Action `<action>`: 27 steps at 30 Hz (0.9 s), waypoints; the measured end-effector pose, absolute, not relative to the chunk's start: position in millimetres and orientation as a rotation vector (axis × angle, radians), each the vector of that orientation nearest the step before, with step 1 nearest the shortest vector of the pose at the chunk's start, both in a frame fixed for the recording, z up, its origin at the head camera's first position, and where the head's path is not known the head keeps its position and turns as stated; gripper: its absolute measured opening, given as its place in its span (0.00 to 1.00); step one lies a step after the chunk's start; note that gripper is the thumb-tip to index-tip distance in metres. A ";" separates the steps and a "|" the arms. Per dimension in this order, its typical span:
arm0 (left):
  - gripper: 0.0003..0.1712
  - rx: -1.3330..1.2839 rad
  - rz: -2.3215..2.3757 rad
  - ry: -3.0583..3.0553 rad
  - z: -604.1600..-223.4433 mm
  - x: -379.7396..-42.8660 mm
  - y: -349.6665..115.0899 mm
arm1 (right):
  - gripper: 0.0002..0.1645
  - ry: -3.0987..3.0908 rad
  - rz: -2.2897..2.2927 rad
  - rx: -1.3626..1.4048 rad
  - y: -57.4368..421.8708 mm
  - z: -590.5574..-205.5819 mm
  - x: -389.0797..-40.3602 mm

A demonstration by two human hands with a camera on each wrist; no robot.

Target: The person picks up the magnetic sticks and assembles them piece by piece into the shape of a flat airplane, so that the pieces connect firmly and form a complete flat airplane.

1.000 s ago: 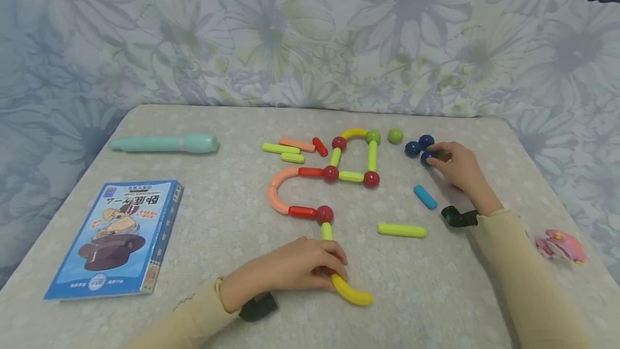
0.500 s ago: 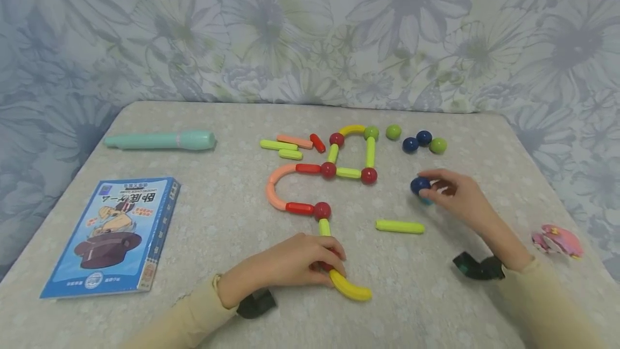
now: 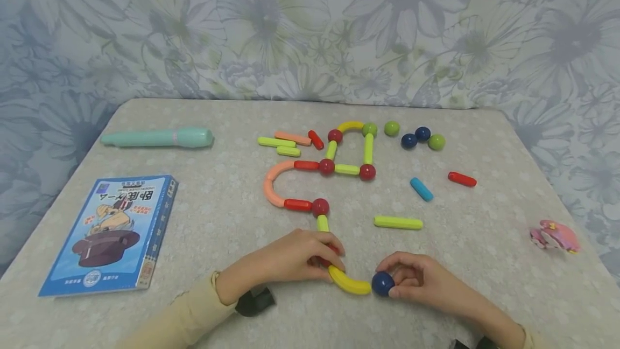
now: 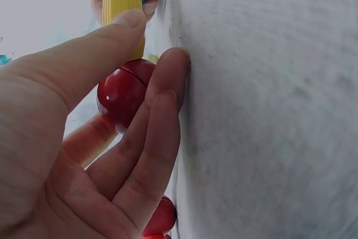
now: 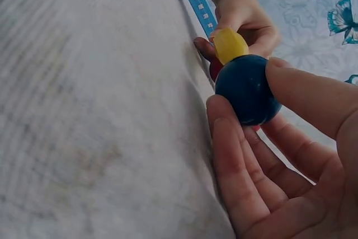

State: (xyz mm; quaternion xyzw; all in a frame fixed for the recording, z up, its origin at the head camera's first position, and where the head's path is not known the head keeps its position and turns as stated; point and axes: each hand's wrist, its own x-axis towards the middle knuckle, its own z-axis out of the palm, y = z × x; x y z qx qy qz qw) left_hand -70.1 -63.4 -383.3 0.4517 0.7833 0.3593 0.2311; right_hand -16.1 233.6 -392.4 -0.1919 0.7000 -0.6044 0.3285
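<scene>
1. My left hand [image 3: 300, 257] grips one end of the yellow curve [image 3: 351, 283]: thumb on the curve, fingers curled about the red ball [image 4: 120, 94] at that end.
2. My right hand [image 3: 418, 279] grasps the blue ball [image 3: 383, 284] between thumb and fingers, right at the yellow curve's other end; whether the two touch I cannot be sure.
3. Beyond the yellow curve and to its right lies the green rod [image 3: 398, 223], with the blue rod [image 3: 421, 189] farther off and the red rod [image 3: 462, 179] farther right.
4. Beyond the yellow curve and to its left is the peach arc [image 3: 270, 185].
5. Well left of the yellow curve lies the box [image 3: 106, 241]; well right of it, the pink toy [image 3: 557, 236].
</scene>
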 end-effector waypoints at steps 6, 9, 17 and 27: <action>0.14 1.238 1.002 2.147 -383.9 -69.6 -62.9 | 0.19 1.804 -1.583 -0.487 231.2 -393.6 -16.9; 0.14 1.236 0.987 2.159 -383.7 -69.7 -62.7 | 0.19 1.820 -1.584 -0.495 229.9 -393.7 -17.8; 0.14 1.369 0.700 2.367 -374.1 -61.3 -58.9 | 0.20 1.802 -1.654 -0.520 226.8 -394.4 -16.0; 0.18 1.629 0.582 2.458 -370.8 -43.3 -43.0 | 0.19 1.770 -1.669 -0.544 223.4 -397.1 -15.3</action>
